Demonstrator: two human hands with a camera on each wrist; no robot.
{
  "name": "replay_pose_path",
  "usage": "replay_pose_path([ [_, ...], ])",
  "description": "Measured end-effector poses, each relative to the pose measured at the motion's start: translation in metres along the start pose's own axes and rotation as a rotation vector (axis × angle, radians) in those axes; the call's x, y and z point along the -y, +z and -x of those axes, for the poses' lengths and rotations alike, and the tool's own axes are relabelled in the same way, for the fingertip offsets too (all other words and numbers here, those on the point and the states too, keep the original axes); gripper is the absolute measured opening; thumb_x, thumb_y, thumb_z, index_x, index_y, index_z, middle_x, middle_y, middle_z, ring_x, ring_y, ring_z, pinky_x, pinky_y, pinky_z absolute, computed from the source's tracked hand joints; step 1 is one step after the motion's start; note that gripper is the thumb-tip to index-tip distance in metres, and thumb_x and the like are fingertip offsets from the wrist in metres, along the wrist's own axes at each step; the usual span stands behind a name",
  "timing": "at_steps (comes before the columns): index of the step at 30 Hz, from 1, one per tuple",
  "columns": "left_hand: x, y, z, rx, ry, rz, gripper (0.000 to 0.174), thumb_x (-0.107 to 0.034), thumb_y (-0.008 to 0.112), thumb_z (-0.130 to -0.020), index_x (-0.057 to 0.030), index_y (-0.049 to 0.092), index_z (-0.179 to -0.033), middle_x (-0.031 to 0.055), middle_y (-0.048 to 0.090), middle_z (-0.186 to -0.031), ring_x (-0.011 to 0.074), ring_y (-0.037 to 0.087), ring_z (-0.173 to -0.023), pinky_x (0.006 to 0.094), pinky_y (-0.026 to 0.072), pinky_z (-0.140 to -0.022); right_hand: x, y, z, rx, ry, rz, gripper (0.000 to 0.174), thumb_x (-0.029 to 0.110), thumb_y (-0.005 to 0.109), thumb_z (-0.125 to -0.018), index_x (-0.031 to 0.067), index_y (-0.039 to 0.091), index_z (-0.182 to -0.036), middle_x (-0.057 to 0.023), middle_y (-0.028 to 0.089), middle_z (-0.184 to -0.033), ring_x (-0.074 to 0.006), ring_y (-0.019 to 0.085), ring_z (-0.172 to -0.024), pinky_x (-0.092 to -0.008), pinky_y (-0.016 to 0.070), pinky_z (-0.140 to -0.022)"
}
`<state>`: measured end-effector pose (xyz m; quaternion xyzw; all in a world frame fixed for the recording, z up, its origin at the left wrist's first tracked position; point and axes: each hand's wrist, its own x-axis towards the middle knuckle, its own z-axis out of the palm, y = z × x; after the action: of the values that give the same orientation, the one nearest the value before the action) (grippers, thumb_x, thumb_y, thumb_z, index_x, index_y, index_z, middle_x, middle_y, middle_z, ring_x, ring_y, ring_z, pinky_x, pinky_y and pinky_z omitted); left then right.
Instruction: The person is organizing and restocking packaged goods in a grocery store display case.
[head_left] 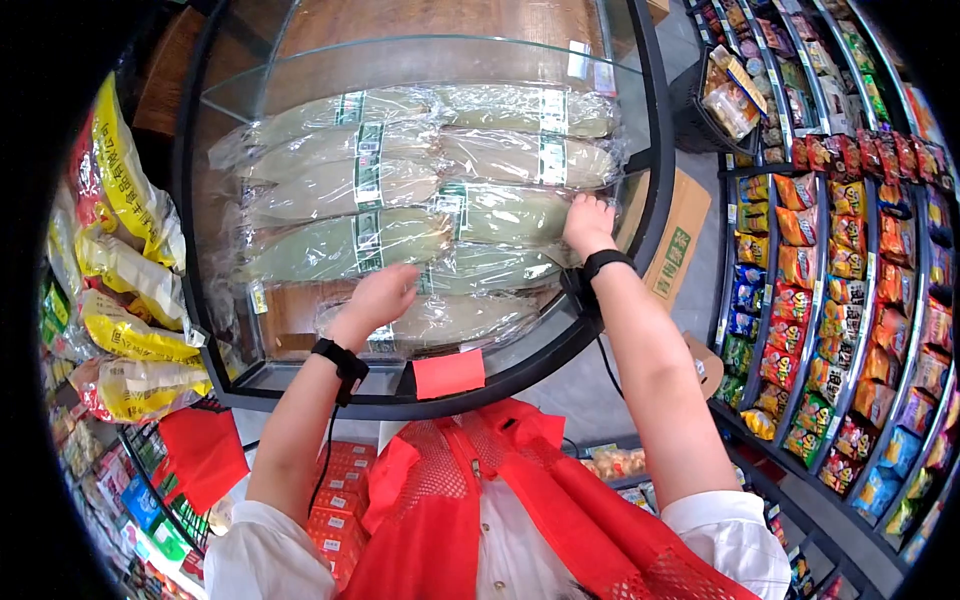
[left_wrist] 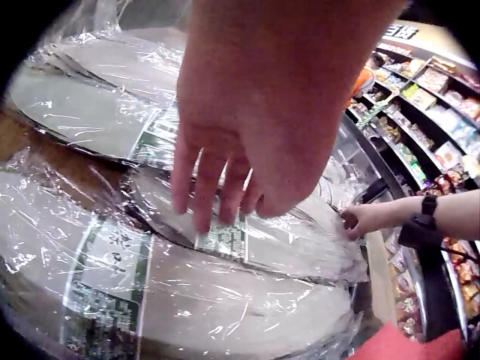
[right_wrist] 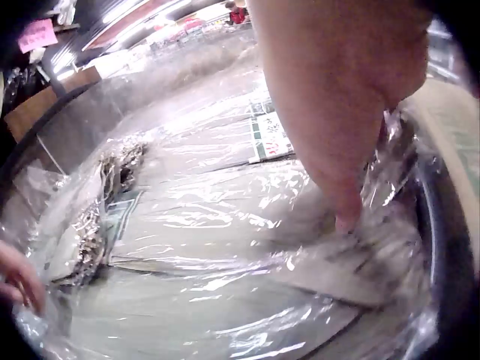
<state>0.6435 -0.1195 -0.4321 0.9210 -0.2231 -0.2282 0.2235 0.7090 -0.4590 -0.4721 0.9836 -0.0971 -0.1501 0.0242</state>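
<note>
Clear-wrapped packs of long pale-green leaves with green-and-white labels lie in two columns in a black-rimmed glass case (head_left: pixel 660 130). My left hand (head_left: pixel 385 295) (left_wrist: pixel 247 142) is over the lower middle, fingers loosely extended at a labelled pack (left_wrist: pixel 292 244); contact is unclear. At the right end of a pack (head_left: pixel 515 213) (right_wrist: pixel 202 217), my right hand (head_left: pixel 590 225) (left_wrist: pixel 360 221) (right_wrist: pixel 345 97) has its fingers curled at the wrapping. One fingertip meets the plastic in the right wrist view; the other fingers are mostly hidden.
A red card (head_left: pixel 449 374) is at the case's front rim. Yellow-and-white bags (head_left: pixel 135 270) are stacked at left. Beyond the right rim stand a cardboard box (head_left: pixel 680 240), a dark basket (head_left: pixel 690 110) with packets, and snack shelves (head_left: pixel 815 300).
</note>
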Motion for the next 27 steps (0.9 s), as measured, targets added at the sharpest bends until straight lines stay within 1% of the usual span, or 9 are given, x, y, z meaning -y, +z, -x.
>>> replay_pose_path([
  [2, -0.020, -0.006, -0.014, -0.166, 0.037, -0.077, 0.037, -0.016, 0.060, -0.072, -0.0030, 0.050, -0.106, 0.0159, 0.052, -0.109, 0.0332, 0.050, -0.099, 0.0405, 0.0423, -0.082, -0.003, -0.017, -0.003, 0.281, -0.015, 0.068, 0.034, 0.016, 0.048, -0.078, 0.0046, 0.056, -0.108, -0.0138, 0.053, -0.115, -0.0270, 0.045, -0.111, -0.0393, 0.0273, -0.095],
  [7, -0.002, 0.021, -0.039, -0.281, -0.041, -0.246, 0.059, -0.014, 0.062, -0.071, -0.0059, 0.038, -0.124, 0.0143, 0.031, -0.133, 0.0343, 0.030, -0.122, 0.0408, 0.0323, -0.097, -0.006, -0.059, 0.002, 0.351, -0.116, 0.085, 0.047, 0.026, 0.073, -0.058, 0.0067, 0.063, -0.100, -0.0116, 0.054, -0.115, -0.0297, 0.043, -0.112, -0.0407, 0.0292, -0.092],
  [12, 0.003, 0.016, -0.033, -0.158, -0.054, -0.302, 0.075, -0.019, 0.064, -0.070, -0.0063, 0.025, -0.132, 0.0163, 0.027, -0.136, 0.0365, 0.027, -0.124, 0.0416, 0.0286, -0.101, -0.051, -0.144, 0.039, 0.324, -0.279, -0.723, 0.027, 0.020, 0.066, -0.065, -0.0033, 0.064, -0.077, -0.0099, 0.061, -0.065, -0.0199, 0.057, -0.060, -0.0302, 0.0450, -0.059],
  [15, -0.007, 0.004, -0.026, -0.074, -0.085, -0.013, 0.081, -0.022, 0.068, -0.067, -0.0035, 0.023, -0.133, 0.0199, 0.027, -0.135, 0.0363, 0.029, -0.123, 0.0410, 0.0292, -0.100, -0.064, -0.213, 0.112, 0.361, -0.210, -1.271, 0.017, 0.013, 0.061, -0.073, -0.0040, 0.062, -0.074, -0.0019, 0.059, -0.066, -0.0070, 0.051, -0.060, -0.0228, 0.0416, -0.056],
  [21, -0.177, -0.064, 0.007, -0.240, 0.595, 0.394, 0.097, -0.031, 0.076, -0.060, 0.0016, 0.021, -0.132, 0.0238, 0.024, -0.135, 0.0359, 0.024, -0.127, 0.0385, 0.0253, -0.103, -0.036, -0.267, 0.184, 0.359, -0.585, -1.219, 0.019, 0.012, 0.059, -0.078, -0.0023, 0.056, -0.067, 0.0026, 0.047, -0.054, -0.0022, 0.039, -0.055, -0.0218, 0.0334, -0.049],
  [22, -0.192, -0.061, 0.008, -0.380, 0.553, 0.484, 0.084, -0.030, 0.074, -0.063, 0.0016, 0.031, -0.128, 0.0202, 0.034, -0.131, 0.0328, 0.033, -0.122, 0.0369, 0.0322, -0.099, -0.016, -0.270, 0.182, 0.285, -0.709, -1.109, 0.022, 0.014, 0.057, -0.080, -0.0027, 0.053, -0.065, -0.0005, 0.043, -0.050, -0.0042, 0.035, -0.052, -0.0250, 0.0318, -0.046],
  [24, -0.199, -0.076, 0.018, -0.016, 0.343, 1.125, 0.059, -0.032, 0.064, -0.075, 0.0020, 0.042, -0.119, 0.0154, 0.049, -0.119, 0.0265, 0.049, -0.108, 0.0339, 0.0413, -0.089, 0.027, -0.257, 0.178, 0.346, -0.745, -1.138, 0.024, 0.015, 0.053, -0.084, -0.0010, 0.050, -0.068, 0.0047, 0.041, -0.055, -0.0028, 0.036, -0.054, -0.0234, 0.0322, -0.047],
  [25, -0.202, -0.048, 0.010, -0.367, -0.110, 1.968, 0.031, -0.023, 0.051, -0.086, -0.0020, 0.050, -0.109, 0.0109, 0.055, -0.108, 0.0161, 0.053, -0.099, 0.0272, 0.0459, -0.080, 0.047, -0.247, 0.175, 0.408, -0.726, -1.240, 0.019, 0.016, 0.052, -0.086, -0.0004, 0.054, -0.076, 0.0040, 0.046, -0.059, -0.0035, 0.040, -0.058, -0.0222, 0.0371, -0.052],
  [27, -0.165, -0.039, -0.009, -0.179, -0.237, 1.863, 0.033, -0.026, 0.049, -0.087, -0.0012, 0.050, -0.109, 0.0109, 0.055, -0.107, 0.0165, 0.054, -0.096, 0.0278, 0.0461, -0.079, 0.079, -0.224, 0.169, -0.082, -0.915, -1.332, 0.023, 0.016, 0.054, -0.083, 0.0000, 0.055, -0.100, -0.0092, 0.055, -0.096, -0.0161, 0.053, -0.088, -0.0258, 0.0422, -0.076],
])
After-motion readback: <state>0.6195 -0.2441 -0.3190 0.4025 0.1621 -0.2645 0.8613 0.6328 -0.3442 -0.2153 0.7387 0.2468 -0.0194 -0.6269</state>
